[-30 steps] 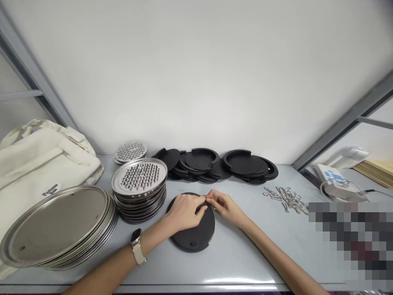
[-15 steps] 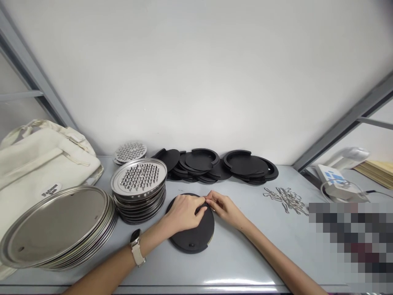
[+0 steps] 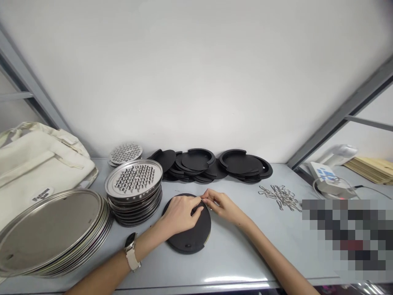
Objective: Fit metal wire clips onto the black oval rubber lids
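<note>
A round black disc (image 3: 188,235) lies flat on the grey table, with a small dark knob near its front edge and a thin yellow line at its right rim. My left hand (image 3: 183,213) rests over the disc's upper part, palm down, fingertips at its upper right edge. At that same edge my right hand (image 3: 218,203) pinches with thumb and forefinger. What sits between those fingertips is too small to name. A pile of small metal clips (image 3: 281,197) lies to the right.
Left are stacked oval metal trays (image 3: 50,229), a stack of round grater plates (image 3: 134,179) and a cream bag (image 3: 39,164). Black ring-shaped parts (image 3: 242,164) line the wall. A white box (image 3: 328,178) with a cable and wooden boards (image 3: 370,169) stand right.
The whole view has shifted slightly, so the things appear a little further left. Both hands stay at the disc's upper edge in nearly the same pose.
</note>
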The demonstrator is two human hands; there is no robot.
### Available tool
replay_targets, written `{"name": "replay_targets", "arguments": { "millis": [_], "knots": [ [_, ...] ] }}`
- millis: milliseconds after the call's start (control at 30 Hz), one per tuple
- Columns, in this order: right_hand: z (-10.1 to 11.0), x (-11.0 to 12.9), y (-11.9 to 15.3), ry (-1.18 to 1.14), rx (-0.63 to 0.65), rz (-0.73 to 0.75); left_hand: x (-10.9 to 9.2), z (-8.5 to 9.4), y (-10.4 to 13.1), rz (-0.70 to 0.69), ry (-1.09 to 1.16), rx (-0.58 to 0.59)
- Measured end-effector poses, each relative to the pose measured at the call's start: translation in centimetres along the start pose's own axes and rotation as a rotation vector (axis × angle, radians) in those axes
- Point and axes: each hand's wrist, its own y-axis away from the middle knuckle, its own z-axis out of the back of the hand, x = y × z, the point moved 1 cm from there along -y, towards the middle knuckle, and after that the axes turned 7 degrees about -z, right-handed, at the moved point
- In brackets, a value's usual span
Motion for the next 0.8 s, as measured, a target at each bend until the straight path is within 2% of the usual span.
{"name": "replay_targets", "arguments": {
  "millis": [467, 633, 800],
  "knots": [
    [0.2, 0.0, 0.0, 0.028, 0.018, 0.001, -0.7, 0.2, -0.1, 0.041, 0.001, 0.021],
    [0.4, -0.1, 0.4, -0.015, 0.031, -0.029, -0.1, 0.5, -0.2, 0.07, -0.037, 0.004],
    [0.7, -0.3, 0.5, -0.016, -0.09, -0.045, 0.7, 0.3, -0.2, 0.092, -0.068, -0.027]
  ]
}}
